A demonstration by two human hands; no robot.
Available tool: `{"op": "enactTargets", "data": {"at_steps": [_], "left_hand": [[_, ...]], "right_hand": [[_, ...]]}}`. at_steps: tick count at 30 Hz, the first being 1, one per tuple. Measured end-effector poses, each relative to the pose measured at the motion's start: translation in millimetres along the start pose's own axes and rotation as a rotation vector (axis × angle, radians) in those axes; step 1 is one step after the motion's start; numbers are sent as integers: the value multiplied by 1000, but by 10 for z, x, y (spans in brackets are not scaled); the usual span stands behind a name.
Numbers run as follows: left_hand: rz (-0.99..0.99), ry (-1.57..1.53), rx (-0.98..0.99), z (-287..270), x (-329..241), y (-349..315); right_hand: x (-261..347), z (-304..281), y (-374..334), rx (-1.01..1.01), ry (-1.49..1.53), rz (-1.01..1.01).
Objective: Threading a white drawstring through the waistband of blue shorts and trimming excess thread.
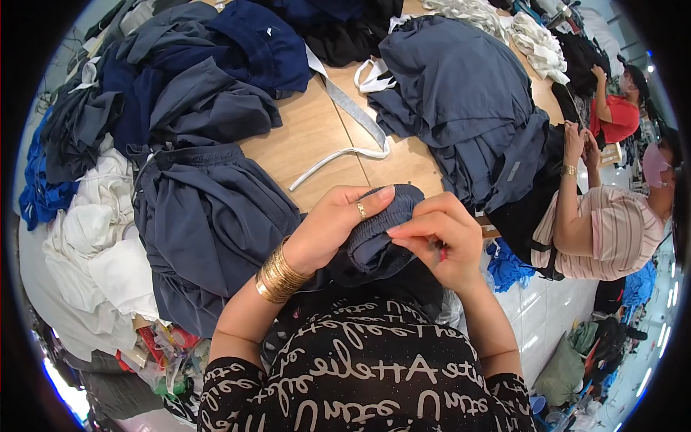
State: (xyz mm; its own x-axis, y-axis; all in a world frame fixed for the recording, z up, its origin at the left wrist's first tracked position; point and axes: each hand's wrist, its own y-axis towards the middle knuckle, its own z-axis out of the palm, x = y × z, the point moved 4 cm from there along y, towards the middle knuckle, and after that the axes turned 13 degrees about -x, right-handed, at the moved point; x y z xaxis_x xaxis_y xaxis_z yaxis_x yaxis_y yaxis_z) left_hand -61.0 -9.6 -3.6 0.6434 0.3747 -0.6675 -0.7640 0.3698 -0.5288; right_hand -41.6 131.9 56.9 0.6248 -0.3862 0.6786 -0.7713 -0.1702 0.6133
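Observation:
My left hand (327,227), with a ring and stacked gold bangles, grips the gathered elastic waistband (381,229) of a dark slate-blue garment close to my body. The thumb lies on top of the ribbed band. From the other side, my right hand (455,234) pinches at the band with thumb and forefinger. A small pinkish-red bit shows under its curled fingers; what it is I cannot make out. Left of my hands, a slate-blue garment with an elastic waist (209,209) hangs over the table edge.
Piled slate-blue cloth (461,93) lies at the far right of the wooden table (302,129). A white and grey strip (353,119) curves across it. Navy garments (252,43) and white cloth (101,237) are heaped left. Two people stand right, the nearer in a striped shirt (619,234).

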Motion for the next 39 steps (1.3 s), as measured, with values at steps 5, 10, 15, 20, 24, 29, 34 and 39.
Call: {"op": "enactTargets", "data": {"at_steps": [5,10,15,20,24,29,34,39], "left_hand": [[9,-20,-1,-38,-3,-28],[16,23,-51,-145,15,-48],[81,90,-105,-269,30,-136],[68,100,-123,-371,44,-170],[92,86,-175,-482,49,-210],[50,35,-179,-543,50,-206],[25,-15,-152,-518,65,-174],[-18,-66,-108,-550,115,-121]], "right_hand": [[-190,-114,-35,-68,598,458],[-327,-263,17,-180,1174,762],[-1317,-69,-225,96,-73,718],[-1722,351,-378,59,-419,411],[-1108,351,30,-72,-223,229],[-247,284,174,183,71,107],[-115,410,46,265,-60,-13],[-204,460,-41,186,-69,27]]}}
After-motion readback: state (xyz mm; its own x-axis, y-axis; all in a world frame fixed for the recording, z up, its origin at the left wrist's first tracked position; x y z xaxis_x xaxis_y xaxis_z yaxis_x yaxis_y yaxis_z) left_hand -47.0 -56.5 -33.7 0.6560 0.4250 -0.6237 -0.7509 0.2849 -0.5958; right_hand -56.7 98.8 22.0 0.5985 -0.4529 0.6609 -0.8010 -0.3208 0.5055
